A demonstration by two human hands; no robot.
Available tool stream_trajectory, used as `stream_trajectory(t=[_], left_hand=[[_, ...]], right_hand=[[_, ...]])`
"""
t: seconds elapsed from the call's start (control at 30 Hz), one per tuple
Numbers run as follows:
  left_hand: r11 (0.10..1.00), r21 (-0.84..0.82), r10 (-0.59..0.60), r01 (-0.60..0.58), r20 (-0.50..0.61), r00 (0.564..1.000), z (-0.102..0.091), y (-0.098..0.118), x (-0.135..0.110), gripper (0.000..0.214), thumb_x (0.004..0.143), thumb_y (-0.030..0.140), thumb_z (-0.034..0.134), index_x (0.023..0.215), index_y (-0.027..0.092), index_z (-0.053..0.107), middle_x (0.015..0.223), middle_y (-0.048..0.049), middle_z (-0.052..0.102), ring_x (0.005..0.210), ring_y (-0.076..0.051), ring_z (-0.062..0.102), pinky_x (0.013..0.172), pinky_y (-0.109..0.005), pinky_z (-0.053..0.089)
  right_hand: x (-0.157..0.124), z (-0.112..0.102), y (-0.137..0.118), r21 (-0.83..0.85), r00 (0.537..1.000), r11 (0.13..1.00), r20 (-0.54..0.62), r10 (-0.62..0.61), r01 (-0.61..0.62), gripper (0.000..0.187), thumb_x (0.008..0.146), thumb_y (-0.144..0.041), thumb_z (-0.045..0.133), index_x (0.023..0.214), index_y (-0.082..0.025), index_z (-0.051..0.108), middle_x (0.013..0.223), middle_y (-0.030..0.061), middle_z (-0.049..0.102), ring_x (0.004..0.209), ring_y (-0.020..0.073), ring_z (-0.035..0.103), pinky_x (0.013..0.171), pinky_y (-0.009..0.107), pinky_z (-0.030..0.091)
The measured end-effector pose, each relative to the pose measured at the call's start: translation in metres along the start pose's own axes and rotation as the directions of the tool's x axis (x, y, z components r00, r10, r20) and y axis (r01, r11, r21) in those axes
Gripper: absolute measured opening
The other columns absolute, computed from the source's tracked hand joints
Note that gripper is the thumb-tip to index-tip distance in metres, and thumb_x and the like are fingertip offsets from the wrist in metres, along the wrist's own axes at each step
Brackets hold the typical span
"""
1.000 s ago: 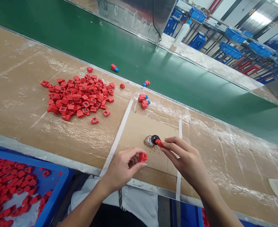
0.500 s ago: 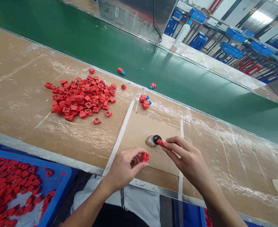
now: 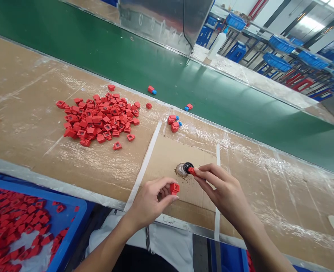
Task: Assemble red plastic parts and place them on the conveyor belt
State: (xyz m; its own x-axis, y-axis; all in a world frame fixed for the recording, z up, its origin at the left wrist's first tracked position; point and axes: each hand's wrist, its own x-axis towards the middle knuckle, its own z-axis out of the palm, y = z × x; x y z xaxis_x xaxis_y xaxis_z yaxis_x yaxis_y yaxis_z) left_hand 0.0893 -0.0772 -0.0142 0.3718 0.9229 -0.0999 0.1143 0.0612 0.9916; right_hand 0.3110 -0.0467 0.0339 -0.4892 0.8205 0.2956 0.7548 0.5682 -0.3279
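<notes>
My left hand is closed, pinching a hollow red plastic block between thumb and fingertips, its square opening showing. To its right, my right hand pinches a second, smaller red plastic piece. The tip of that piece touches or overlaps a round black cup; I cannot tell whether it is inside. Beside the cup is a clear round dish, with brown specks on the cardboard around it. Left of my hands lies a heap of similar red blocks.
Two red-and-blue pieces stand at the table's far edge. Others, including one red-and-blue piece, lie on the green conveyor belt. A blue crate of red parts is at the lower left. A white bottle stands beyond the belt.
The red-and-blue pieces on the belt have shifted to the right and slightly nearer. Both hands keep almost the same position and grip.
</notes>
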Motion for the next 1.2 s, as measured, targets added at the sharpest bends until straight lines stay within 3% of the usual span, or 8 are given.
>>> stream_trajectory(t=[0.4, 0.6, 0.87, 1.03, 1.2], left_hand=[[1.000, -0.012, 0.006, -0.006, -0.012, 1.000, 0.000, -0.001, 0.000, 0.015, 0.087, 0.021, 0.064, 0.102, 0.019, 0.064, 0.077, 0.0020, 0.058, 0.068, -0.012, 0.053, 0.062, -0.021, 0.042], [0.992, -0.121, -0.033, 0.034, 0.011, 0.999, -0.002, -0.002, -0.001, 0.015, 0.087, 0.025, 0.065, 0.101, 0.019, 0.064, 0.078, 0.0021, 0.057, 0.071, -0.012, 0.053, 0.064, -0.020, 0.042], [0.980, -0.186, -0.059, 0.065, 0.038, 0.998, -0.003, -0.004, -0.001, 0.019, 0.087, 0.028, 0.066, 0.103, 0.018, 0.064, 0.079, 0.0020, 0.056, 0.072, -0.012, 0.051, 0.065, -0.021, 0.041], [0.972, -0.216, -0.078, 0.093, 0.075, 0.994, -0.003, -0.006, 0.000, 0.020, 0.088, 0.026, 0.065, 0.107, 0.017, 0.064, 0.077, 0.0026, 0.056, 0.069, -0.011, 0.049, 0.061, -0.021, 0.039], [0.967, -0.233, -0.085, 0.104, 0.087, 0.993, -0.004, -0.005, 0.000, 0.023, 0.087, 0.024, 0.065, 0.109, 0.017, 0.065, 0.073, 0.0046, 0.052, 0.063, -0.009, 0.045, 0.057, -0.020, 0.036]], right_hand=[[0.005, -0.006, 0.000, 0.031, 1.000, 0.999, -0.007, 0.013, -0.012, 0.016, 0.099, -0.021, 0.051, 0.103, -0.021, 0.066, 0.097, 0.0075, 0.066, 0.086, 0.0198, 0.066, 0.071, 0.032, 0.053], [0.009, -0.012, 0.001, 0.060, 0.990, 0.995, -0.112, 0.082, -0.076, 0.014, 0.096, -0.022, 0.058, 0.109, -0.022, 0.064, 0.100, 0.0055, 0.067, 0.084, 0.0180, 0.064, 0.074, 0.032, 0.053], [0.003, -0.006, 0.003, 0.235, 0.977, 0.957, -0.085, 0.197, -0.172, 0.017, 0.095, -0.024, 0.060, 0.112, -0.022, 0.064, 0.104, 0.0048, 0.066, 0.083, 0.0164, 0.062, 0.072, 0.031, 0.050], [-0.005, -0.005, -0.014, 0.469, 0.962, 0.848, 0.012, 0.274, -0.248, 0.019, 0.096, -0.024, 0.060, 0.113, -0.027, 0.064, 0.105, 0.0029, 0.066, 0.093, 0.0172, 0.063, 0.076, 0.030, 0.050], [-0.017, 0.012, -0.031, 0.540, 0.963, 0.803, 0.057, 0.263, -0.251, 0.021, 0.096, -0.022, 0.059, 0.116, -0.027, 0.062, 0.105, 0.0039, 0.064, 0.093, 0.0167, 0.063, 0.078, 0.030, 0.050]])
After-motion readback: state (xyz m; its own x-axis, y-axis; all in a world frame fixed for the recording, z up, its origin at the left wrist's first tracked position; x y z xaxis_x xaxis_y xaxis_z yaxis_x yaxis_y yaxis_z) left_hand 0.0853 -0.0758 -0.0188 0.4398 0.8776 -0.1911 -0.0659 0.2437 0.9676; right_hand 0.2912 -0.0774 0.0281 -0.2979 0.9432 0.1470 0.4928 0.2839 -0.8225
